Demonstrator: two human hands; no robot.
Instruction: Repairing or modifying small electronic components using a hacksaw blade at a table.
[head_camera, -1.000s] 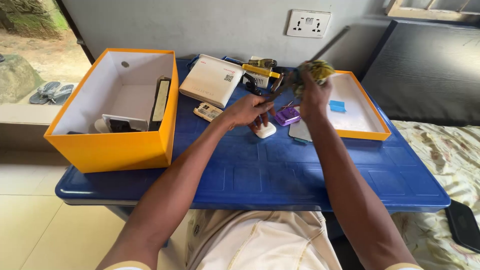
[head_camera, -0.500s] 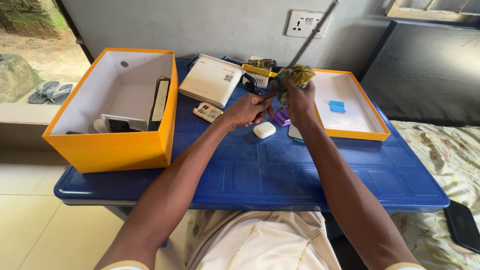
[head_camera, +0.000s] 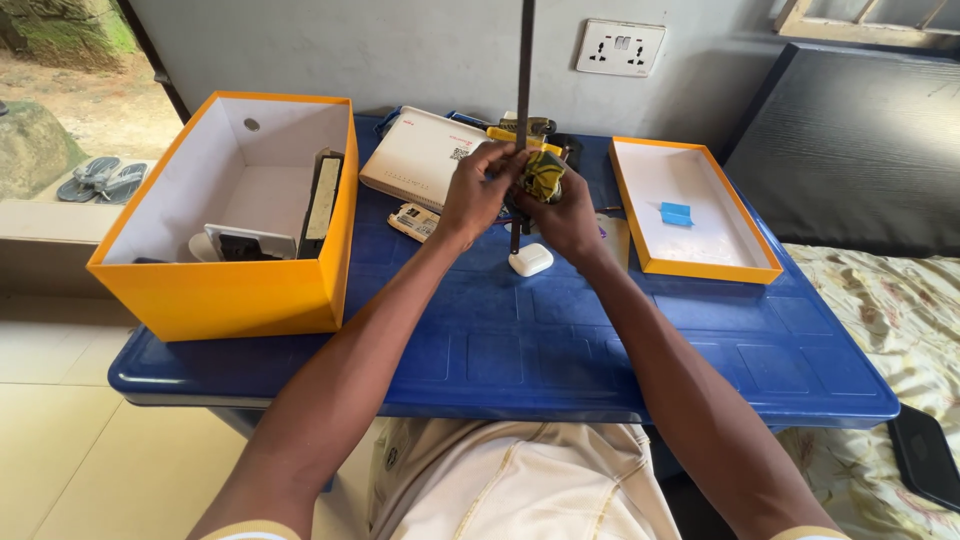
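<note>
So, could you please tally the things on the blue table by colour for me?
Orange: 2, the open box and its lid.
White: 2, the flat router-like device and the small earbud case.
Dark: 1, the long thin rod that both hands hold upright.
Total: 5

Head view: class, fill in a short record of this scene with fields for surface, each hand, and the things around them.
Surface: blue plastic table
Left hand: pinching a long dark rod held upright
Right hand: gripping a yellow-green patterned cloth against the rod
Below the hands: small white case on the table
Left side: open orange box with items inside
Right side: orange box lid, a blue piece in it
Behind the hands: flat white device
Wall: white socket
</note>
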